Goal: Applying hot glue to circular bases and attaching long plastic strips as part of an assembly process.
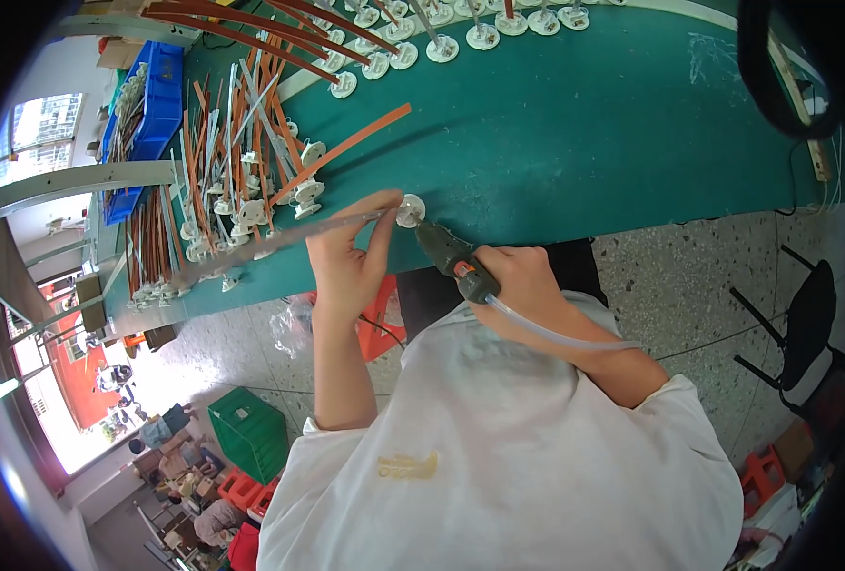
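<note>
My left hand [348, 259] pinches a small round white piece [410, 210] near the table's front edge. A long grey strip [284, 235] runs from that piece out to the left, past my fingers. My right hand [529, 287] is closed round a dark hot glue gun [446, 255]. A translucent glue stick [546, 333] sticks out of its back and lies along my forearm. The gun's nozzle is beside the white piece; I cannot tell whether they touch.
On the green table [575, 143], a pile of orange and grey strips with white ends [251, 181] lies left. White discs with strips [403, 57] stand in rows at the back. A blue bin [159, 100] sits far left. A black chair [803, 324] is right, on the floor.
</note>
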`<action>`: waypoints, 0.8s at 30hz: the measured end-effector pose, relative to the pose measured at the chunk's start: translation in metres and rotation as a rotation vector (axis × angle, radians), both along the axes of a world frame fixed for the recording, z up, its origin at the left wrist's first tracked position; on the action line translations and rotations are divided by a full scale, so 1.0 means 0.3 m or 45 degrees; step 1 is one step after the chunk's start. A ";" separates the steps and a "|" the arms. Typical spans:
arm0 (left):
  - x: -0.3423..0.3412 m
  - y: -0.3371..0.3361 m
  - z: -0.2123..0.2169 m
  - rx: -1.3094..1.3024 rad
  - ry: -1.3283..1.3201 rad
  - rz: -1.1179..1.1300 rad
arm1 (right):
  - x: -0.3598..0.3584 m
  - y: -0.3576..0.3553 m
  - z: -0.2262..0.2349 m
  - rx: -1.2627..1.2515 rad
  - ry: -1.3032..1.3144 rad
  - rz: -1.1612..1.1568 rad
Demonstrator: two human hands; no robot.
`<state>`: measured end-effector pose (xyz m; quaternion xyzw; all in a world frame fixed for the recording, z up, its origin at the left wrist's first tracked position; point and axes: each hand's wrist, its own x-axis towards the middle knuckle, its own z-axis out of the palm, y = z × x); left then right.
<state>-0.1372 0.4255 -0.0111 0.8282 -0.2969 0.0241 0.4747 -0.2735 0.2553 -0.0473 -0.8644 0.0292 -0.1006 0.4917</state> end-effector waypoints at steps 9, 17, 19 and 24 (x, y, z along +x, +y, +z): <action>0.014 0.040 0.010 0.013 0.241 -0.066 | -0.049 -0.085 0.026 0.679 0.365 -0.187; -0.039 -0.020 0.009 -0.089 0.036 -0.016 | -0.080 -0.089 0.053 0.655 0.293 -0.093; -0.039 -0.015 0.019 0.024 0.030 -0.016 | -0.077 -0.094 0.050 0.659 0.309 -0.110; -0.062 -0.017 0.038 -0.054 0.371 -0.006 | -0.081 -0.105 0.049 0.688 0.320 -0.144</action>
